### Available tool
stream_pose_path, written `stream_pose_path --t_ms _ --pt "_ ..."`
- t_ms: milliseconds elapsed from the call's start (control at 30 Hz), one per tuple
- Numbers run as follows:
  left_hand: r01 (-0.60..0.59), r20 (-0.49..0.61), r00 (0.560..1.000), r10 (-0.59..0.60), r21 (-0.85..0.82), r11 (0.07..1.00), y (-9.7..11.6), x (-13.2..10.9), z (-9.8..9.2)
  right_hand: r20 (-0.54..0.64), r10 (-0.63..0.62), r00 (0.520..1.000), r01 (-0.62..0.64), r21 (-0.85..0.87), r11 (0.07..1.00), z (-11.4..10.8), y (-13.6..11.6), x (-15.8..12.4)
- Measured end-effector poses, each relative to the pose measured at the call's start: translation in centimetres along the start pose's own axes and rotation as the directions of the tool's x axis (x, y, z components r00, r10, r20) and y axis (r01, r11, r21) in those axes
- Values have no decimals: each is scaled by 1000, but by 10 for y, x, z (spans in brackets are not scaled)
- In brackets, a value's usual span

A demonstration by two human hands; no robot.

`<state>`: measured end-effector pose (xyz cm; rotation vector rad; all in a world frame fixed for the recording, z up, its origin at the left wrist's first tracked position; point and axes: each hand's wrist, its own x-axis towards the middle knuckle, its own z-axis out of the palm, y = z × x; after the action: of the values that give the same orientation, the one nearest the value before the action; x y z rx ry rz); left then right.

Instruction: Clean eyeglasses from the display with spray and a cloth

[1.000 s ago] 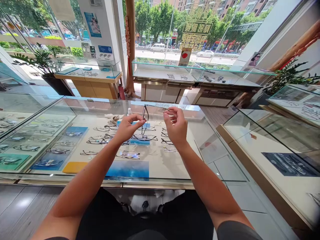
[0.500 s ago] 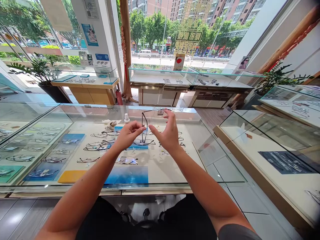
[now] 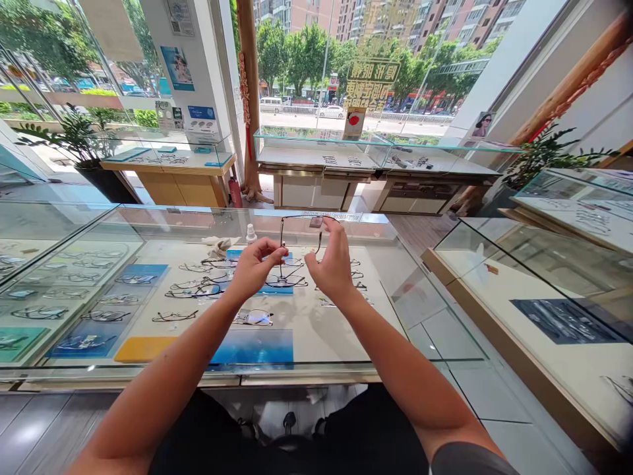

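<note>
Above the glass counter, a pair of thin dark-framed eyeglasses [image 3: 281,227] hangs turned nearly edge-on, its front upright. My left hand [image 3: 257,264] pinches the frame's near side between thumb and fingertips. One temple runs rightward from the top of the frame to the fingers of my right hand [image 3: 333,260]. That hand is half curled, its thumb and forefinger apart. A dark, curved temple tip [image 3: 320,241] shows in the gap between them. Whether the right fingers press on the temple is hard to tell. Below lie several other eyeglasses [image 3: 195,288] in the display case.
A glass display counter [image 3: 341,343] spans the front. On it stand a small white bottle [image 3: 250,233] and a crumpled cloth [image 3: 217,247]. An orange case [image 3: 143,349] and a blue panel [image 3: 254,346] lie near its front edge. Another glass case [image 3: 494,277] stands right.
The frame has turned more edge-on. My right thumb has moved off the rim, slightly right, and the fingers have curled more. My left hand keeps its pinch.
</note>
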<state>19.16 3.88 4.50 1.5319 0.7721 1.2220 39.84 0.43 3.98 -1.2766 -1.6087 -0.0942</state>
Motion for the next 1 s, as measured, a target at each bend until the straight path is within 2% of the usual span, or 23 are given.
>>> stream_pose_path --t_ms 167,433,567,667,800,900,1000 --pt "-8 -83 997 4 -46 999 2 2 -2 43 -8 999 9 -31 999 -1 0 1" --pt "-50 -204 979 25 -120 992 6 5 -4 158 77 984 -67 -73 995 2 4 -1" --pt "-56 -156 987 45 -71 996 5 5 -6 195 81 977 -68 -70 995 1 3 0" --pt "-96 -96 991 94 -25 995 4 4 -6 215 -22 976 20 11 1000 -3 -6 0" --pt "-129 -26 991 129 0 992 2 1 -5 286 -164 944 116 177 977 -5 -21 -3" --pt "-112 28 993 112 12 994 1 -1 -3 294 -216 931 148 236 960 -2 -25 -6" --pt "-97 68 993 97 1 995 0 -2 -2 300 -217 929 133 277 952 2 -24 -8"
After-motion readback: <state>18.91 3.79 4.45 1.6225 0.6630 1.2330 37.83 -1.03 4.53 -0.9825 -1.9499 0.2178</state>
